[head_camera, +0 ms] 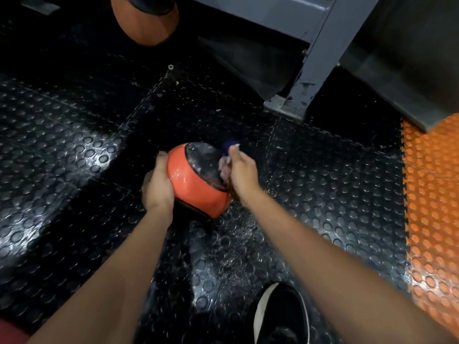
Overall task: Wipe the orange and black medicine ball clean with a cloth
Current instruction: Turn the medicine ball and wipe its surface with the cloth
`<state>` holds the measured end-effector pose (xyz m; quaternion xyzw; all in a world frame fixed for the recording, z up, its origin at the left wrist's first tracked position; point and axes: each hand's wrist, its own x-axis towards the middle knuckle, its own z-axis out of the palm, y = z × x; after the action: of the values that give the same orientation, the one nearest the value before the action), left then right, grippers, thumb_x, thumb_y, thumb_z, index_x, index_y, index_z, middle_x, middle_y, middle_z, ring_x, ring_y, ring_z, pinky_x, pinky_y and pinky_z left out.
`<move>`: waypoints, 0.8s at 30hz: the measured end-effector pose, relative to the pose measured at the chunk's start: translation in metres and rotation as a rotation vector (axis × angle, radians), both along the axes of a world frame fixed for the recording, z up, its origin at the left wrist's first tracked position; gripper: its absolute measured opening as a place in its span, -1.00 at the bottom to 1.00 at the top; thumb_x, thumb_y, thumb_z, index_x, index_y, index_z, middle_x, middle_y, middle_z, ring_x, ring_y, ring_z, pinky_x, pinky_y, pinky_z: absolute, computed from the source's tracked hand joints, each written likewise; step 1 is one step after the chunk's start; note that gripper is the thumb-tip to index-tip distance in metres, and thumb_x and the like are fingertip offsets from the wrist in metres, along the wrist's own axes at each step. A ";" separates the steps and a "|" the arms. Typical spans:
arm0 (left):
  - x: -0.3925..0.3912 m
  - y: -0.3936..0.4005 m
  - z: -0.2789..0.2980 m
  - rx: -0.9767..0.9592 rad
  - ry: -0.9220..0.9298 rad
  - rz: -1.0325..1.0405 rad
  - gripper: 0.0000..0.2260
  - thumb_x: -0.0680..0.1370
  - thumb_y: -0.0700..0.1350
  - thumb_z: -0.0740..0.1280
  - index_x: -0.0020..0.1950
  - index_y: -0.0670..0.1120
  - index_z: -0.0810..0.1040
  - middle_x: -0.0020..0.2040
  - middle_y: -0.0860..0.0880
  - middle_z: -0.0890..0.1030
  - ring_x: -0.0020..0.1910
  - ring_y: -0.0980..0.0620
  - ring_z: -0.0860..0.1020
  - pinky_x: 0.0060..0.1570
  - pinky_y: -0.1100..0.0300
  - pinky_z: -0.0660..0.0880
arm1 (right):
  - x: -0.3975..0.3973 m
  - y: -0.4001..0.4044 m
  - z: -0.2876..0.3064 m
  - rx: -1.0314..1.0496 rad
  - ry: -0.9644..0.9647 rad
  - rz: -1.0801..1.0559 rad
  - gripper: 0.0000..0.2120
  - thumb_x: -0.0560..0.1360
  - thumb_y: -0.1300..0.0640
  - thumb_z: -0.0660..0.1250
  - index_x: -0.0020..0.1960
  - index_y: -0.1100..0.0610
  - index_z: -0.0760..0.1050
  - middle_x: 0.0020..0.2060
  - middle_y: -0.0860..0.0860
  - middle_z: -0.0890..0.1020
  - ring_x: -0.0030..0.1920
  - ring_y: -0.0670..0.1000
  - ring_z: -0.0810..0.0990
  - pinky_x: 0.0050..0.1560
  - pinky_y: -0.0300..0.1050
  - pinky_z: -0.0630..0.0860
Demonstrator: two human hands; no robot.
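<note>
The orange and black medicine ball sits low over the black studded floor in the middle of the head view. My left hand grips its left side, fingers curled round the orange panel. My right hand holds a crumpled cloth, pale with a blue part, and presses it against the ball's black panel at the upper right. That black panel looks dusty or streaked. Most of the cloth is hidden behind my right hand.
A second orange ball lies at the top left. A grey metal frame leg with its foot plate stands at the upper right. An orange studded mat borders the right edge. My black shoe is at the bottom.
</note>
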<state>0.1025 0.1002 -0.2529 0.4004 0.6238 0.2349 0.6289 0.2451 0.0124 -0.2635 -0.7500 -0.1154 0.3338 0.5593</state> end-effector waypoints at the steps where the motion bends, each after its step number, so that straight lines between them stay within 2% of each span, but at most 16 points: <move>1: 0.002 -0.002 0.002 0.002 0.009 0.007 -0.44 0.47 0.46 0.28 0.19 0.06 0.67 0.06 0.02 0.70 0.06 -0.01 0.63 -0.11 0.15 0.47 | 0.003 0.000 -0.001 -0.034 0.060 -0.033 -0.54 0.66 -0.10 0.17 -0.34 0.05 0.53 -0.45 -0.02 0.60 -0.40 -0.03 0.54 -0.21 -0.06 0.47; 4: 0.006 -0.007 0.012 -0.008 0.019 0.017 -0.50 0.45 0.45 0.33 0.15 0.11 0.64 0.05 0.06 0.69 0.07 0.00 0.62 0.15 0.05 0.54 | 0.009 -0.003 0.005 -0.100 0.188 -0.086 -0.52 0.65 -0.05 0.19 -0.37 0.10 0.57 -0.36 0.06 0.64 -0.25 0.07 0.60 -0.09 -0.02 0.51; 6: 0.006 -0.008 0.015 0.004 0.042 -0.012 -0.52 0.45 0.45 0.33 0.13 0.12 0.63 0.04 0.08 0.68 0.07 0.02 0.62 0.26 0.01 0.53 | 0.008 -0.002 0.015 -0.096 0.203 -0.097 -0.52 0.65 -0.05 0.20 -0.36 0.12 0.57 -0.36 0.06 0.65 -0.26 0.07 0.60 -0.16 -0.08 0.50; 9: 0.003 -0.008 0.014 -0.002 0.023 -0.047 -0.56 0.45 0.44 0.35 0.09 0.13 0.64 0.05 0.09 0.70 0.08 0.03 0.64 0.18 0.06 0.54 | -0.007 -0.002 0.023 -0.049 -0.034 -0.056 -0.59 0.60 -0.15 0.22 -0.31 0.05 0.56 -0.32 -0.01 0.66 -0.25 0.01 0.59 -0.11 -0.04 0.51; 11: 0.000 -0.007 0.013 0.002 0.007 -0.070 -0.56 0.48 0.42 0.34 0.12 0.13 0.64 0.05 0.09 0.70 0.08 0.06 0.64 0.04 0.13 0.52 | -0.013 -0.007 0.020 -0.003 -0.198 0.010 -0.65 0.66 -0.06 0.22 -0.26 -0.01 0.53 -0.31 -0.09 0.60 -0.22 -0.11 0.55 -0.11 -0.17 0.48; 13: -0.002 -0.009 0.011 0.006 -0.014 -0.089 -0.53 0.50 0.43 0.32 0.19 0.12 0.61 0.10 0.09 0.68 0.09 0.07 0.62 -0.04 0.17 0.49 | -0.012 -0.014 0.012 0.029 -0.169 0.035 -0.63 0.69 -0.05 0.19 -0.18 0.08 0.57 -0.27 -0.01 0.65 -0.22 -0.11 0.60 -0.10 -0.16 0.55; 14: -0.003 -0.011 0.010 0.014 -0.017 -0.098 -0.52 0.50 0.44 0.31 0.21 0.13 0.59 0.13 0.08 0.67 0.09 0.08 0.61 -0.04 0.18 0.49 | -0.011 -0.019 0.009 0.038 -0.089 0.012 -0.59 0.71 -0.04 0.17 -0.19 0.15 0.55 -0.31 0.04 0.65 -0.30 -0.10 0.59 -0.18 -0.13 0.57; 15: -0.004 -0.013 0.008 0.029 -0.016 -0.109 -0.52 0.51 0.44 0.31 0.23 0.14 0.58 0.15 0.08 0.66 0.10 0.08 0.61 -0.02 0.17 0.50 | -0.008 -0.022 0.007 0.043 -0.009 -0.018 -0.55 0.72 -0.02 0.14 -0.24 0.19 0.51 -0.40 0.04 0.62 -0.39 -0.09 0.55 -0.29 -0.14 0.51; 17: -0.004 -0.017 0.006 0.052 -0.015 -0.124 -0.50 0.48 0.46 0.32 0.26 0.19 0.57 0.15 0.08 0.66 0.11 0.06 0.62 0.07 0.13 0.55 | -0.001 -0.028 0.006 -0.022 0.117 -0.042 -0.50 0.73 0.00 0.12 -0.27 0.23 0.52 -0.44 0.05 0.62 -0.41 -0.06 0.53 -0.28 -0.16 0.43; 18: -0.003 -0.018 0.006 0.060 -0.015 -0.124 -0.50 0.47 0.47 0.34 0.26 0.21 0.58 0.14 0.09 0.67 0.11 0.06 0.63 0.08 0.12 0.56 | 0.001 -0.030 0.008 -0.032 0.167 -0.047 -0.50 0.72 0.01 0.13 -0.26 0.24 0.56 -0.40 0.08 0.65 -0.37 -0.04 0.55 -0.23 -0.15 0.44; 20: 0.000 -0.018 0.006 0.075 -0.012 -0.131 -0.52 0.46 0.47 0.35 0.24 0.22 0.59 0.13 0.09 0.68 0.09 0.06 0.64 0.04 0.13 0.55 | 0.003 -0.031 0.015 -0.010 0.205 -0.057 -0.54 0.71 0.01 0.15 -0.29 0.15 0.53 -0.43 0.03 0.62 -0.43 -0.07 0.54 -0.26 -0.14 0.45; 22: 0.001 -0.017 0.004 0.095 -0.001 -0.159 -0.54 0.45 0.48 0.35 0.22 0.25 0.57 0.15 0.10 0.66 0.10 0.06 0.62 0.07 0.10 0.55 | -0.004 -0.025 0.023 0.060 0.112 -0.053 -0.60 0.68 -0.06 0.20 -0.24 0.12 0.52 -0.39 0.07 0.64 -0.39 0.01 0.60 -0.25 -0.03 0.58; 24: 0.000 -0.016 0.002 0.111 0.001 -0.178 -0.56 0.45 0.47 0.35 0.20 0.26 0.56 0.17 0.09 0.65 0.12 0.05 0.62 0.09 0.08 0.56 | -0.012 -0.023 0.024 0.050 -0.115 0.010 -0.61 0.65 -0.12 0.22 -0.16 0.14 0.55 -0.25 0.18 0.67 -0.21 0.18 0.64 -0.06 0.11 0.61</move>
<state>0.1024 0.0846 -0.2507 0.4887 0.5721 0.2119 0.6237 0.2326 -0.0109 -0.2390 -0.7532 -0.1594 0.2897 0.5686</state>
